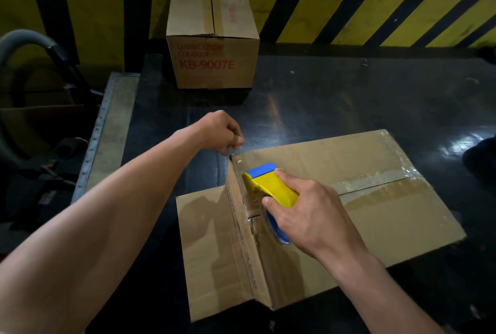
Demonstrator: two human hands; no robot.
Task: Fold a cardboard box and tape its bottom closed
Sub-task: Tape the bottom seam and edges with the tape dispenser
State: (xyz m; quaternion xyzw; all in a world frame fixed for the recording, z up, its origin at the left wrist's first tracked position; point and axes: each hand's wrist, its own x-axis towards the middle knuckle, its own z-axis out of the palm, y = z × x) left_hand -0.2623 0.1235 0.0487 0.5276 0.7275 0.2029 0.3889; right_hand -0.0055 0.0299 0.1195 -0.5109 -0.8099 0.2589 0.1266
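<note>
A brown cardboard box [375, 221] stands bottom-up on the dark table, its two bottom flaps meeting in a seam covered by clear tape [375, 182]. One loose flap [206, 247] lies flat to the left. My right hand [308, 213] grips a yellow and blue tape dispenser [268, 186] pressed on the box's left edge near the seam. My left hand [220, 132] pinches the clear tape end just off the box's far left corner.
A closed cardboard box [212, 41] printed KB-9007E stands at the back of the dark table [335, 108]. Behind it runs a yellow and black striped wall. A grey hose [24, 41] and dark gear sit off the table's left edge.
</note>
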